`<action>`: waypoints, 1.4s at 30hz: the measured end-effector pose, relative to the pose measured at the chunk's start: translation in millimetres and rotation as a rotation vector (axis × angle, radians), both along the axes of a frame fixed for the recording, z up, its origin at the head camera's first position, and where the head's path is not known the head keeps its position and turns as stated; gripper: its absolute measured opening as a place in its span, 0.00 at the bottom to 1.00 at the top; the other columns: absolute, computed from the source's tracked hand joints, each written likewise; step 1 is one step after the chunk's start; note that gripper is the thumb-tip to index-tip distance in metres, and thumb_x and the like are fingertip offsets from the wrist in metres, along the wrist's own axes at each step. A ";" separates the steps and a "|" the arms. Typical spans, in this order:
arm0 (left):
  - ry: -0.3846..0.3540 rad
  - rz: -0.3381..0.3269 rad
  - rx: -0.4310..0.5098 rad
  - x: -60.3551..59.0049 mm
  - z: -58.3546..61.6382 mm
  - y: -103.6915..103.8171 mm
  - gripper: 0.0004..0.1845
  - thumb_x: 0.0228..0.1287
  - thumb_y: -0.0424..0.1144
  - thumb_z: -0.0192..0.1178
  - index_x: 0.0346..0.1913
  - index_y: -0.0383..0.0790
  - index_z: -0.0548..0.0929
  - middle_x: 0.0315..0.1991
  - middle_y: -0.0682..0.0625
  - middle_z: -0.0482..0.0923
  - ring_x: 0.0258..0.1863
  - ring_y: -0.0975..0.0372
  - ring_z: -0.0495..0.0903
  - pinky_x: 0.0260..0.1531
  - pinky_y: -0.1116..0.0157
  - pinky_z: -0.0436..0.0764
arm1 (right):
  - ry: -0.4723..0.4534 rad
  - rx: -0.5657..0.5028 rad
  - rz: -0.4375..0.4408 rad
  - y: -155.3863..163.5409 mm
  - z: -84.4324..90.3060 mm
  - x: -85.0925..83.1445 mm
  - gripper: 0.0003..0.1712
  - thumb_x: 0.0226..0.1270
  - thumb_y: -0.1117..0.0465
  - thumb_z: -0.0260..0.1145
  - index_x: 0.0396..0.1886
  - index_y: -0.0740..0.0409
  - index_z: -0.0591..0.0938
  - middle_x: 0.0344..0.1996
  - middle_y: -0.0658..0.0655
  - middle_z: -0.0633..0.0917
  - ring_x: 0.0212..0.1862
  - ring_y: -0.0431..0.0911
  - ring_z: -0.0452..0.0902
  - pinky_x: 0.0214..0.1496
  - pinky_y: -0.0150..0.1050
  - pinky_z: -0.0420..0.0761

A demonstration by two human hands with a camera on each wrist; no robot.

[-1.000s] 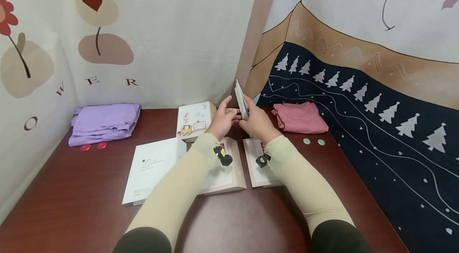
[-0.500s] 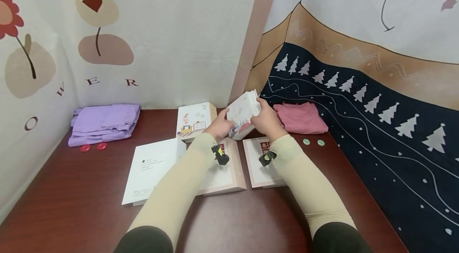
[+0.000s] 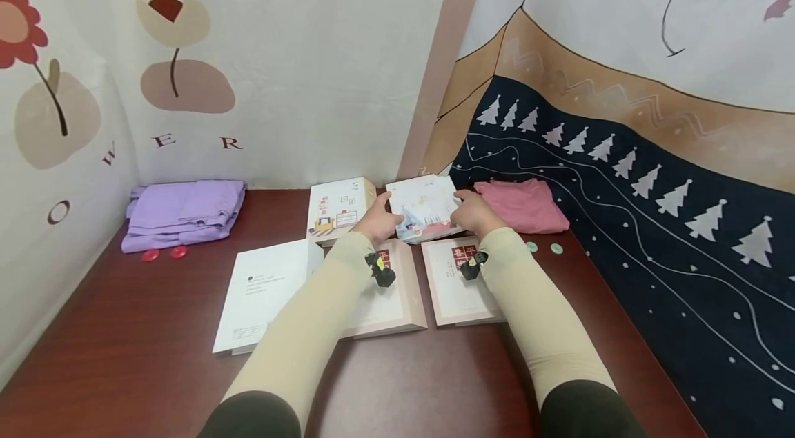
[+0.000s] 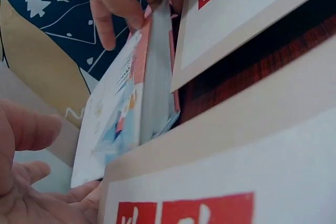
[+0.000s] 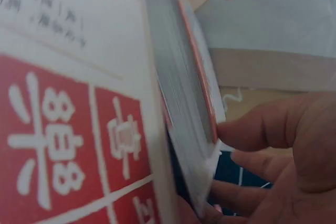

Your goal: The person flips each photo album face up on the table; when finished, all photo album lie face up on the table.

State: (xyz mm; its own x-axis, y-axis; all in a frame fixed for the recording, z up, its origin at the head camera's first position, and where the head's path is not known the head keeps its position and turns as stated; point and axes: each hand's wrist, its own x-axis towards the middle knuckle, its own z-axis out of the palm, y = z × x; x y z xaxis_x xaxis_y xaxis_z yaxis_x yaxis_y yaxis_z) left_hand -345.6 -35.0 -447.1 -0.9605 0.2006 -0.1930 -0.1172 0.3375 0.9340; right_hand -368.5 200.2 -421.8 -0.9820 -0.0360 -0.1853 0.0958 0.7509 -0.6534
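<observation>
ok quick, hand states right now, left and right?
Left hand: holding the left edge of the illustrated book, fingers curled on it.
Right hand: holding the same book's right edge, fingertips on it.

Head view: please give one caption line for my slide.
Both hands hold a white illustrated book above the dark red table.

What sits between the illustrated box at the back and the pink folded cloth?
In the head view, the small illustrated book lies between the box and the pink cloth, held at its edges by the left hand and right hand.
</observation>
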 end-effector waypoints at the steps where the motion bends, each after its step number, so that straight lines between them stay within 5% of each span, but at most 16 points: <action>1: -0.005 0.001 0.003 0.1 -0.4 -0.7 0.41 0.79 0.38 0.55 0.86 0.45 0.46 0.86 0.38 0.46 0.83 0.47 0.51 0.82 0.48 0.55 | -0.021 0.013 0.015 0.0 -0.8 -0.6 0.50 0.55 0.73 0.65 0.81 0.64 0.64 0.73 0.68 0.74 0.51 0.56 0.72 0.42 0.39 0.75; 9: -0.012 -0.006 -0.019 -3.7 1.7 -4.5 0.42 0.79 0.39 0.56 0.87 0.47 0.46 0.86 0.41 0.45 0.84 0.47 0.49 0.82 0.48 0.53 | -0.068 0.044 0.025 -3.0 -3.6 -4.1 0.46 0.60 0.66 0.68 0.80 0.65 0.64 0.73 0.68 0.73 0.59 0.57 0.72 0.59 0.48 0.77; 13: 0.015 -0.015 0.018 -4.4 5.4 -15.7 0.44 0.77 0.35 0.54 0.87 0.46 0.43 0.81 0.34 0.56 0.60 0.49 0.75 0.62 0.55 0.77 | -0.057 0.040 0.014 -9.6 -2.0 -2.5 0.45 0.70 0.55 0.69 0.81 0.63 0.63 0.75 0.66 0.71 0.68 0.59 0.72 0.70 0.54 0.75; 16: 0.046 -0.010 0.085 -4.2 9.3 -31.7 0.44 0.76 0.32 0.53 0.87 0.45 0.42 0.74 0.31 0.65 0.44 0.53 0.76 0.46 0.61 0.79 | 0.006 -0.010 0.018 -19.8 -1.1 -0.1 0.45 0.72 0.52 0.70 0.81 0.63 0.63 0.76 0.68 0.71 0.75 0.59 0.68 0.78 0.54 0.68; 20: 0.072 0.035 0.111 -3.2 12.7 -58.5 0.43 0.78 0.33 0.53 0.87 0.47 0.42 0.73 0.31 0.70 0.60 0.46 0.80 0.56 0.56 0.82 | 0.057 -0.116 0.033 -38.3 -0.5 5.1 0.44 0.73 0.51 0.71 0.81 0.59 0.65 0.73 0.70 0.74 0.74 0.59 0.70 0.76 0.53 0.71; 24: 0.093 0.087 0.057 -0.8 13.9 -87.8 0.41 0.82 0.36 0.50 0.87 0.48 0.42 0.74 0.33 0.69 0.69 0.41 0.75 0.65 0.50 0.78 | 0.056 -0.186 0.070 -59.8 0.8 12.9 0.43 0.73 0.48 0.70 0.82 0.54 0.65 0.72 0.68 0.75 0.67 0.57 0.77 0.58 0.51 0.85; 27: 0.108 0.130 0.015 0.9 13.5 -109.6 0.39 0.82 0.35 0.48 0.87 0.48 0.42 0.75 0.34 0.69 0.70 0.42 0.73 0.61 0.54 0.77 | 0.066 -0.232 0.095 -77.3 1.6 17.6 0.44 0.73 0.47 0.71 0.83 0.51 0.63 0.72 0.67 0.75 0.64 0.58 0.80 0.47 0.50 0.88; 34: 0.061 0.176 0.008 4.9 6.3 -149.2 0.38 0.83 0.33 0.46 0.87 0.47 0.42 0.77 0.31 0.64 0.75 0.40 0.67 0.74 0.47 0.69 | 0.093 -0.280 0.167 -112.8 -1.2 20.8 0.44 0.73 0.51 0.71 0.83 0.52 0.63 0.71 0.68 0.76 0.71 0.60 0.74 0.71 0.55 0.77; 42: -0.069 0.088 -0.061 1.8 -2.8 -177.2 0.42 0.76 0.27 0.46 0.87 0.42 0.43 0.76 0.27 0.62 0.68 0.42 0.74 0.71 0.47 0.74 | -0.037 -0.274 0.300 -142.7 -3.1 18.8 0.50 0.72 0.55 0.73 0.86 0.47 0.58 0.77 0.68 0.69 0.78 0.60 0.66 0.78 0.55 0.69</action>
